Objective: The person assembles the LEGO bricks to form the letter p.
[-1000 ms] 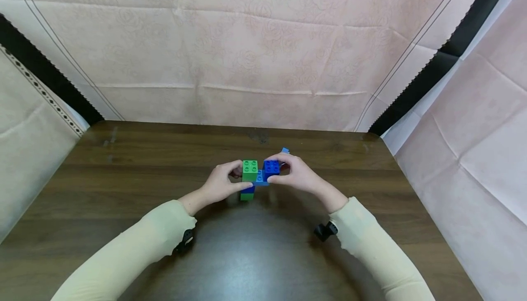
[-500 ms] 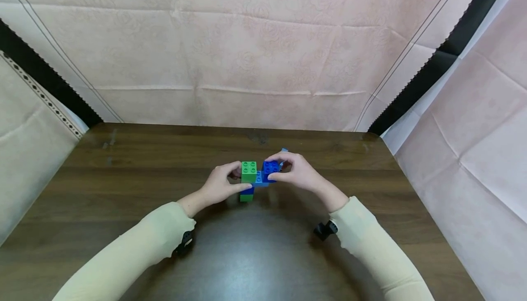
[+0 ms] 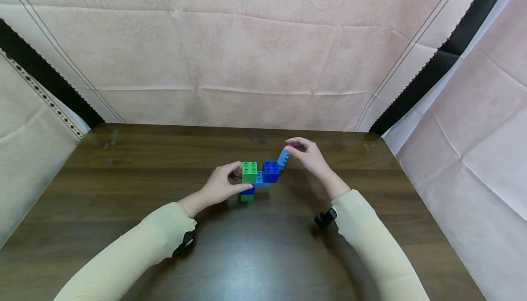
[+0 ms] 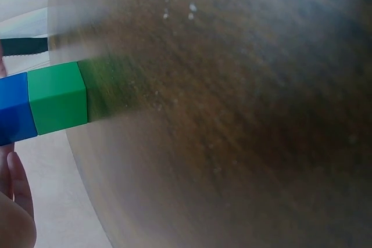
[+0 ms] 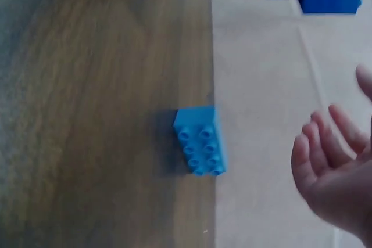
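Note:
My left hand (image 3: 220,182) grips a small tower of toy building bricks between thumb and fingers. Its top is a green brick (image 3: 249,172); beneath it a light blue brick (image 3: 259,180) juts out to the right and bears a dark blue brick (image 3: 270,171) on its end. At the foot are a blue brick (image 4: 14,108) and a bottom green brick (image 4: 58,98). My right hand (image 3: 306,152) is beside a loose light blue brick (image 3: 283,158) behind the tower. In the right wrist view this brick (image 5: 200,142) lies on its side, studs outward, apart from the loosely bent fingers (image 5: 334,143).
Under both hands is a brown wood-grain table (image 3: 144,163). A pale patterned cloth (image 3: 247,54) hangs behind its far edge, with further cloth at both sides. A small black device (image 3: 325,218) is worn at the right sleeve.
My right hand has let go of the dark blue brick, which stays on the tower, and has moved back and right to the loose light blue brick. My left hand keeps its hold.

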The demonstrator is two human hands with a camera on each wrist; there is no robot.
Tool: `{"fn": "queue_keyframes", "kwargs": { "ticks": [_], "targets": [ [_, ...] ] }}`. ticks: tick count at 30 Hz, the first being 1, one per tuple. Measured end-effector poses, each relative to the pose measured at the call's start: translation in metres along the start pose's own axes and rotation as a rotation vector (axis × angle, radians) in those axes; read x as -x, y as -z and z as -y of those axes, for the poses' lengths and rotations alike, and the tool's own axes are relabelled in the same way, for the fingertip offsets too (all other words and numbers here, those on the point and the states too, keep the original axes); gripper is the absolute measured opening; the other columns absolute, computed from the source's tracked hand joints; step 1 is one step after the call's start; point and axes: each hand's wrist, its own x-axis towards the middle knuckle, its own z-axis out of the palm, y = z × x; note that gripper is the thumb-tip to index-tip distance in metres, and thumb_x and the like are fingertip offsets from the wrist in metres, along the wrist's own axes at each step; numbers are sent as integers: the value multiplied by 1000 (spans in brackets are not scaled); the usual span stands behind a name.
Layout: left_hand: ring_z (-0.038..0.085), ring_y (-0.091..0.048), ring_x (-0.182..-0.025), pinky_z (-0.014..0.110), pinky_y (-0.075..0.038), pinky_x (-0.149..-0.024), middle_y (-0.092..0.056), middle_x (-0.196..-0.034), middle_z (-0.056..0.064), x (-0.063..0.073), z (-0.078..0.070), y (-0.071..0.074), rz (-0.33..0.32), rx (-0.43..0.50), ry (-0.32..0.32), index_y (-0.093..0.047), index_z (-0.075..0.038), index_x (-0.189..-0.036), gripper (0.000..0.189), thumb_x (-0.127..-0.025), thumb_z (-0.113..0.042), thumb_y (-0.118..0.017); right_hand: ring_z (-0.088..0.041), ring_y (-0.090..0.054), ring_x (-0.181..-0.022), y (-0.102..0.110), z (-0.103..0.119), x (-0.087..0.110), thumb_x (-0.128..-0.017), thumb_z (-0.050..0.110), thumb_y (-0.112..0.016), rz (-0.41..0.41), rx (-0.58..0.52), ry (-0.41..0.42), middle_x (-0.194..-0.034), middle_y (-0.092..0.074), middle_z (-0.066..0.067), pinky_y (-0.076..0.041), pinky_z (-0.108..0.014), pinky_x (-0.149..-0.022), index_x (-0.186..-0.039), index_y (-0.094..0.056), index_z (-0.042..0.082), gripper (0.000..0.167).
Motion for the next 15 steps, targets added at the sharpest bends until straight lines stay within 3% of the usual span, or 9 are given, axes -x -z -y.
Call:
{"fn": "queue_keyframes", "kwargs": {
  "ticks": [5, 9, 15],
  "targets": [
    [16, -57, -86, 34, -51, -81, -63, -94, 2, 0, 0, 0, 5, 7, 10, -59, -14, -100, 29, -80, -27, -75, -27, -56, -91, -7, -13, -10, -91, 31, -60, -118, 25, -178, -102, -60, -10, -50, -41, -82, -116, -60, 3, 38],
    [16, -56, -85, 33, -51, -79, -63, -93, 2, 0, -2, 0, 3, 8, 12, -58, -14, -99, 28, -80, -26, -75, -25, -54, -88, -14, -24, -17, -90, 37, -61, -170, 96, -265, -102, -60, -10, -48, -34, -79, -115, -60, 4, 41],
    [17, -56, -84, 33, -51, -78, -63, -93, 3, 0, -2, 0, 2, 16, 10, -58, -13, -98, 27, -80, -25, -75, -29, -55, -105, -24, -34, -23, -88, 40, -61, -184, 181, -351, -117, -59, -17, -46, -40, -92, -118, -57, 2, 48]
  ]
}}
